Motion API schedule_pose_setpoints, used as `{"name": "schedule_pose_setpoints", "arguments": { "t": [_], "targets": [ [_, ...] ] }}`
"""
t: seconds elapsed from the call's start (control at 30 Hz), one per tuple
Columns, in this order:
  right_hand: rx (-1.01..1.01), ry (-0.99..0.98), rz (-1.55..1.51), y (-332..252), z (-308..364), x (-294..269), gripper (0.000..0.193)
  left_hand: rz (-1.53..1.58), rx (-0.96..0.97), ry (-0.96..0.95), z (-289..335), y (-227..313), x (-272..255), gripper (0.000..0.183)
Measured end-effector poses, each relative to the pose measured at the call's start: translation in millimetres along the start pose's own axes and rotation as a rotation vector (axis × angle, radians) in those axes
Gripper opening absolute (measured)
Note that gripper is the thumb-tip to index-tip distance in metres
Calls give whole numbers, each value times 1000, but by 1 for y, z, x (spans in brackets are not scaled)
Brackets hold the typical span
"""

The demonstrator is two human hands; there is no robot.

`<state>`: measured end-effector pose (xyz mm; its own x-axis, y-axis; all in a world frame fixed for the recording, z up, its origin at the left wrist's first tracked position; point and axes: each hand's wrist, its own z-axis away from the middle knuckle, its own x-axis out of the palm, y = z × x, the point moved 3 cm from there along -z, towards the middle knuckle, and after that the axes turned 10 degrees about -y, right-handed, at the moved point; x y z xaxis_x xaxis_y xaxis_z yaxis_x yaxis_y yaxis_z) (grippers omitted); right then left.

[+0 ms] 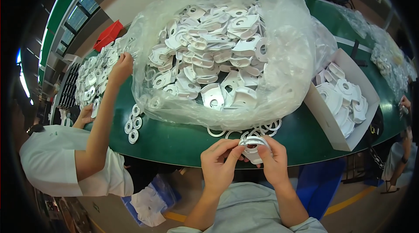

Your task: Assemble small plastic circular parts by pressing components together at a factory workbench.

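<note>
White plastic part (252, 151) with a round opening sat between both hands above the near edge of the green table (174, 148). The left hand (219, 163) gripped one side and the right hand (274, 163) the other, thumbs on top, seemingly to steady it evenly. White rings (215, 133) lay just beyond, probably for short reach. Behind them, a clear bag (288, 58) gaped wide, presumably giving access to its piled white pieces (214, 43); a box (324, 119) stood rightward.
</note>
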<state>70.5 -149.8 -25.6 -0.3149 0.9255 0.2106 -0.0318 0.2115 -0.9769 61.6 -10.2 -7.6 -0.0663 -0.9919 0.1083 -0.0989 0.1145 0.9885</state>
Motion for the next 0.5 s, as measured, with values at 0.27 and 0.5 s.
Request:
{"name": "schedule_pose_setpoints", "arguments": {
  "t": [0.27, 0.5],
  "targets": [
    [-128, 52, 83, 8, -3, -5, 23, -4, -65, 101, 4, -1, 8, 9],
    [34, 16, 55, -2, -2, 6, 21, 106, -74, 79, 3, -8, -2, 15]
  ]
}}
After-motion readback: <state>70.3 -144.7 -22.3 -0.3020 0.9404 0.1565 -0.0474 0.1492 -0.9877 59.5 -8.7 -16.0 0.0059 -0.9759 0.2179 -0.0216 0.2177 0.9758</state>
